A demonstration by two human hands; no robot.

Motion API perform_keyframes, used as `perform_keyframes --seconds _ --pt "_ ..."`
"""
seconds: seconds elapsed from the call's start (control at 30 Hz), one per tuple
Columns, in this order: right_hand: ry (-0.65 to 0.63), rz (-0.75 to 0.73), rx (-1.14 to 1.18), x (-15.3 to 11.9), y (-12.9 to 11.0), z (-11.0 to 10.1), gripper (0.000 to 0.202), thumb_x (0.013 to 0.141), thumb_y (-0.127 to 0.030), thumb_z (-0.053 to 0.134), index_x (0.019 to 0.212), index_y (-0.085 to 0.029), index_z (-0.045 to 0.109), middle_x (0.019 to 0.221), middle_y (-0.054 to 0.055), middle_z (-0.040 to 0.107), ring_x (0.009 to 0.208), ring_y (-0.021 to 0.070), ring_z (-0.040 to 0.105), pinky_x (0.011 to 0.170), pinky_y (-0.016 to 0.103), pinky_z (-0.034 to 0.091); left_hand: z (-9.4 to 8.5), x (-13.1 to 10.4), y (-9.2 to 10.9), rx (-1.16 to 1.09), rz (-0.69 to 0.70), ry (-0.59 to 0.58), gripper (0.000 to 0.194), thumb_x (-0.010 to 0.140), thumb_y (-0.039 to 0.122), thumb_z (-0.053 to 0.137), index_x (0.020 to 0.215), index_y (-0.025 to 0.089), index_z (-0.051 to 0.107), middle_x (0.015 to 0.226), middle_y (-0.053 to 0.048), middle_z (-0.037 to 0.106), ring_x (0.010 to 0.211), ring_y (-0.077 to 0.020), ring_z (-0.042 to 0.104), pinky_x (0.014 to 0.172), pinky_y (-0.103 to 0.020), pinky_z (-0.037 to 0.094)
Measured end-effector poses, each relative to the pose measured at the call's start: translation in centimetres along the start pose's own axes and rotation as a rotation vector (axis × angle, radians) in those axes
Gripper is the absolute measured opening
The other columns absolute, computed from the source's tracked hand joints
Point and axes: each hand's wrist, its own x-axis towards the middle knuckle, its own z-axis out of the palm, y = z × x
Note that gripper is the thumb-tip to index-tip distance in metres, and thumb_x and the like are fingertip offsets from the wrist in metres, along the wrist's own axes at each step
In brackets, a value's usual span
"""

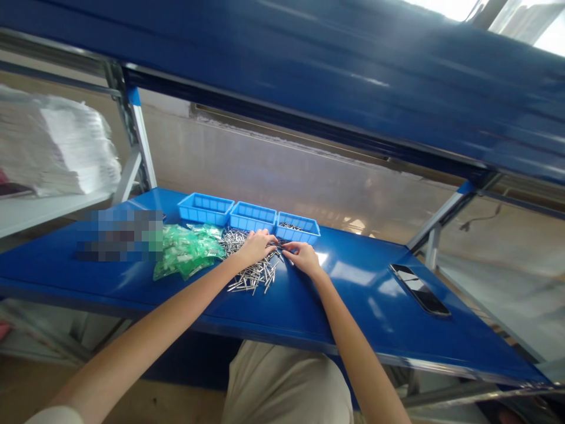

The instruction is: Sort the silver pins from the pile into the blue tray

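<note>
A loose pile of thin silver metal pins, rivet-like in shape, lies on the blue table in front of three blue bins. My left hand rests over the top of the pile, its fingers bent closed on some pins. Facing it at the pile's right edge, my right hand pinches at pins with thumb and fingertips. The fingertips of both hands are close together, and the exact pins between them are partly hidden. Behind them, the right bin holds some dark pins.
Green-tinted plastic bags lie left of the pile. The middle bin and left bin stand in a row. A phone lies at right on the table. A blue shelf hangs overhead. One patch at left is pixelated.
</note>
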Motion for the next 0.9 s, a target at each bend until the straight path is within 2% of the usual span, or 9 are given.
perform_keyframes --seconds 0.13,0.3,0.43,0.5,0.67,0.8,0.9 --pt "0.035 -0.029 0.104 0.1 -0.1 0.2 0.026 0.069 -0.034 0.061 0.091 -0.023 0.068 0.076 0.003 0.068 0.063 0.0159 0.058 0.060 0.028 0.045 0.1 0.1 0.0 -0.024 0.032 0.025 0.024 0.083 0.035 0.045 0.094 0.022 0.062 0.093 -0.006 0.057 0.093 -0.0230 0.051 0.080 -0.037 0.035" --pt "0.021 -0.053 0.386 0.4 -0.8 0.2 0.028 0.075 -0.035 0.054 0.094 -0.018 0.066 0.091 0.007 0.067 0.071 0.0163 0.060 0.064 0.028 0.047 -0.6 0.1 0.3 -0.109 0.051 0.049 0.028 0.081 0.041 0.047 0.090 0.021 0.065 0.087 -0.006 0.059 0.088 -0.0220 0.052 0.077 -0.034 0.035" --pt "0.001 -0.007 0.596 0.2 -1.4 0.1 0.033 0.070 -0.040 0.060 0.093 -0.016 0.065 0.092 0.008 0.067 0.076 0.0180 0.061 0.066 0.029 0.048 -1.2 0.1 0.6 -0.241 0.054 0.000 0.032 0.079 0.045 0.048 0.079 0.020 0.068 0.079 -0.004 0.060 0.077 -0.0181 0.053 0.067 -0.028 0.037" --pt "0.016 0.031 0.672 0.1 -1.5 0.0 0.035 0.066 -0.041 0.064 0.091 -0.016 0.066 0.089 0.007 0.068 0.078 0.0192 0.062 0.068 0.029 0.048 -1.3 0.3 0.5 -0.319 0.051 0.014 0.030 0.078 0.044 0.050 0.079 0.020 0.069 0.077 -0.004 0.060 0.073 -0.0160 0.053 0.064 -0.026 0.037" --pt "0.084 0.088 0.629 0.0 -1.6 -0.2 0.036 0.062 -0.046 0.065 0.081 -0.015 0.069 0.081 0.008 0.069 0.076 0.0205 0.063 0.068 0.030 0.047 -0.8 0.8 0.0 -0.425 0.002 0.146 0.025 0.077 0.038 0.053 0.078 0.019 0.068 0.075 -0.002 0.059 0.067 -0.0132 0.051 0.063 -0.025 0.040" --pt "0.043 0.062 0.537 0.1 -1.6 -0.2 0.037 0.065 -0.048 0.061 0.078 -0.014 0.069 0.074 0.007 0.069 0.069 0.0183 0.062 0.062 0.027 0.046 -0.7 0.9 -0.2 -0.426 0.014 0.242 0.022 0.076 0.037 0.055 0.074 0.018 0.067 0.081 -0.003 0.057 0.069 -0.0133 0.052 0.067 -0.027 0.042" --pt "0.103 0.061 0.557 0.2 -1.7 -0.2 0.037 0.067 -0.047 0.060 0.079 -0.014 0.068 0.076 0.007 0.068 0.068 0.0170 0.061 0.061 0.027 0.046 -0.7 0.9 -0.1 -0.417 0.031 0.274 0.021 0.079 0.034 0.052 0.076 0.018 0.066 0.087 -0.003 0.056 0.073 -0.0134 0.053 0.071 -0.028 0.043"
